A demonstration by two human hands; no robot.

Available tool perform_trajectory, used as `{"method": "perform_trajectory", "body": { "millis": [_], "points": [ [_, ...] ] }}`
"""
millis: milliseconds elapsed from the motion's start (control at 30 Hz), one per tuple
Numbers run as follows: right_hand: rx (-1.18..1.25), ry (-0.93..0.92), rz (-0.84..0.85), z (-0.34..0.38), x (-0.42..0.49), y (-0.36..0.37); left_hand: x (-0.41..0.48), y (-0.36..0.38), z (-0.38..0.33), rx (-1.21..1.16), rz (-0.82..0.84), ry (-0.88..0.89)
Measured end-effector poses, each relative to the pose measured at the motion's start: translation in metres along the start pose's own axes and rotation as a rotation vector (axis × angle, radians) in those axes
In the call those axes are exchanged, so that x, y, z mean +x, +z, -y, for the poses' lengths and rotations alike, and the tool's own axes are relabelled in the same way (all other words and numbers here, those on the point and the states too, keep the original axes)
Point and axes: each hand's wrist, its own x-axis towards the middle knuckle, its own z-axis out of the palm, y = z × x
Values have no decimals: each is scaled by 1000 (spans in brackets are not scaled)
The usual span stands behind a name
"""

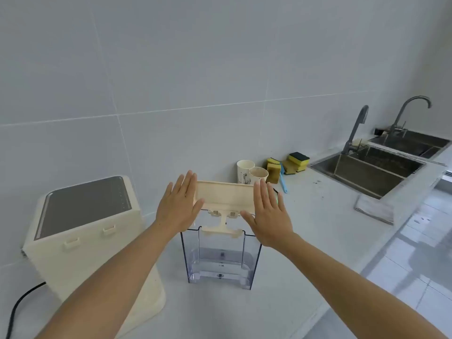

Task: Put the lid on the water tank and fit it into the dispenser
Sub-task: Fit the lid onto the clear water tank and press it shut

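A clear plastic water tank stands upright on the white counter, with a little water at its bottom. A cream lid sits at the tank's top, tilted toward me, its clips and handle showing below. My left hand lies flat against the lid's left end, fingers spread. My right hand presses flat against the lid's right end, so the lid is held between both palms. The cream dispenser with a dark grey top panel stands to the left of the tank.
Two paper cups stand behind the tank by the wall. Yellow sponges and a blue brush lie further right. A double steel sink with two taps is at the right. A grey cloth hangs over the counter edge. A black cable runs from the dispenser.
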Motion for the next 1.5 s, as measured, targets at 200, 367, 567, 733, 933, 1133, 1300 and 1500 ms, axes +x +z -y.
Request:
{"method": "perform_trajectory", "body": {
  "millis": [200,367,567,733,933,1133,1300,1500],
  "points": [
    [61,57,27,4,17,-12,15,-1,-1,-88,89,-68],
    [78,95,-35,-4,38,-17,32,-3,-4,-99,88,-125],
    [-52,88,45,-7,49,-22,43,0,-5,-184,58,-171],
    [-134,55,102,-9,51,-21,49,-3,-4,-340,64,-234],
    [-56,46,48,-12,47,-30,46,-12,1,-439,48,-259],
    [-14,-35,15,-14,31,-36,33,-19,6,-523,41,-219],
    [-23,-79,-2,-15,13,-33,11,-16,9,-519,30,-186],
    [-26,-161,-3,-17,-10,-20,-17,-4,9,-544,40,-210]
  ]
}}
